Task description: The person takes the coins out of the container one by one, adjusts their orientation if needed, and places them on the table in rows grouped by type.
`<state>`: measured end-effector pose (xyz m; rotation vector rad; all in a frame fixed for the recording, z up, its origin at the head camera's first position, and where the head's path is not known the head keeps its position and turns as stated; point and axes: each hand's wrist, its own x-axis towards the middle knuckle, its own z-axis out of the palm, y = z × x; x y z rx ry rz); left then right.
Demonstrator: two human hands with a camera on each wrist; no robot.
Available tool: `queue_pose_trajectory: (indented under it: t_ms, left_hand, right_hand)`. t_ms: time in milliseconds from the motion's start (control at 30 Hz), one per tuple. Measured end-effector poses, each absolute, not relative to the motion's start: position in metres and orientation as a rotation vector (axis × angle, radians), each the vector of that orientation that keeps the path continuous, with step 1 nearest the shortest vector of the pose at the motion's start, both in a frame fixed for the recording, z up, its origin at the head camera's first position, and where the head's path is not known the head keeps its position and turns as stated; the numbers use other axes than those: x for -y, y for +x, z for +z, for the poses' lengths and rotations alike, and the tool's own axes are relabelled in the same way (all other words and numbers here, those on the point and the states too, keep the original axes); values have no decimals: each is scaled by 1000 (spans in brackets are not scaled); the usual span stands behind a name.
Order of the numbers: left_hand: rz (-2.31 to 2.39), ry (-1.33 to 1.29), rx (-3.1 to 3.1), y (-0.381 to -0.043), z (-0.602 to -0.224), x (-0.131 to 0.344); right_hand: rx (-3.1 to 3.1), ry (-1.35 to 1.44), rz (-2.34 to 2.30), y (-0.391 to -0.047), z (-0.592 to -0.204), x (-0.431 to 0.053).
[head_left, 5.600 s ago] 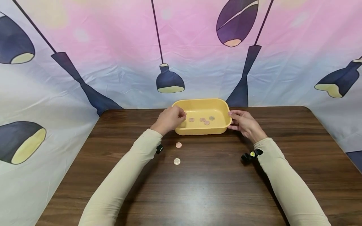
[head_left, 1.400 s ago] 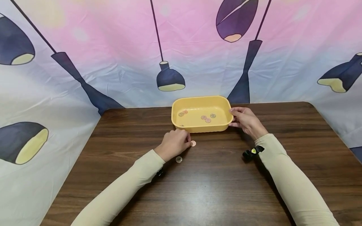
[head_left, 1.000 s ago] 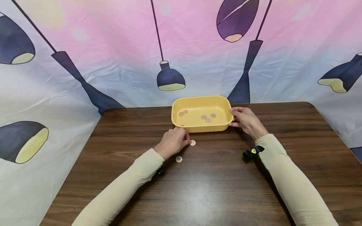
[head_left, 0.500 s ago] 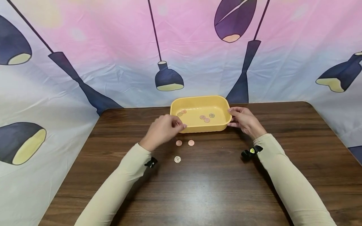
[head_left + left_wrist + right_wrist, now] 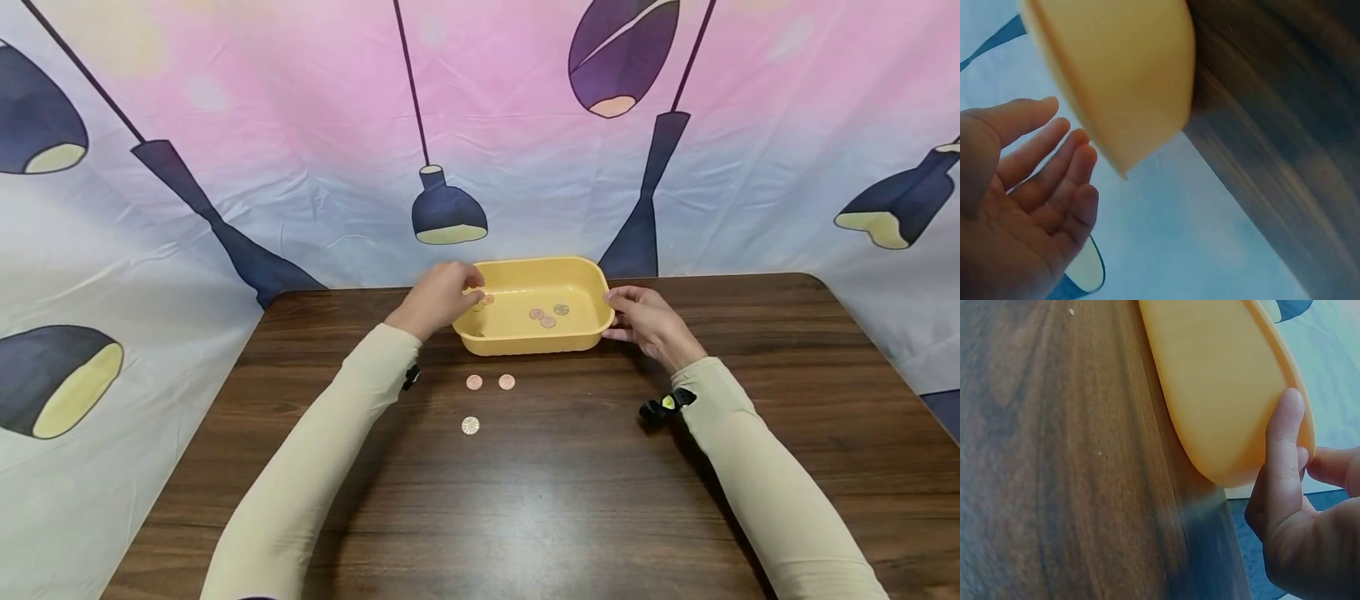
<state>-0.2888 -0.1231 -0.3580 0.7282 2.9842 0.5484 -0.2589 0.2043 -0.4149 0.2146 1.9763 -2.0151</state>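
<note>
A shallow yellow plastic tub (image 5: 543, 343) stands at the back of the table with several coins inside. Copper ones (image 5: 548, 322) lie towards its right, beside a duller coin (image 5: 561, 309); others are at the left end. My left hand (image 5: 441, 293) hovers over that left end, thumb and fingers apart. In the left wrist view the left fingers (image 5: 1079, 165) are loosely bent beside the rim, with nothing between them. My right hand (image 5: 654, 325) pinches the tub's right rim between thumb and fingers. On the table lie two copper coins (image 5: 474, 382) and a pale gold coin (image 5: 470, 426).
The dark wooden table (image 5: 570, 492) ends just behind the tub. A cloth backdrop (image 5: 337, 208) printed with lamps hangs close behind that edge. Both wrists carry small black cameras (image 5: 660, 408).
My left hand was at a copper coin on the table, let go of it, and rose back over the tub's left end. That coin now lies right of the other copper one. The right hand stays put.
</note>
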Motion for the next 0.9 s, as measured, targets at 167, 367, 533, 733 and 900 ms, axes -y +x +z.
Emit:
queue_pose_trajectory:
  t_ms: [167,367,533,733,900]
  left_hand:
    - [176,833,-3027,-305,-369,110]
    - [-126,737,-3063,-313,-383,99]
    - [-403,674,-3032,-313,-394,94]
    - [-493,634,-2997,-311,-398,88]
    - [-413,637,-3007,-312,-395,86]
  right_hand:
    - [-1984,211,-2007,-259,-416,-205]
    - [-2002,206,-1989,-259,-417,-205]
    - [-2006,207,-2002,-260,-417,-202]
    - [-2014,200,-2005,-260,-416,-202]
    - [-2009,190,-2004,-260,-417,-204]
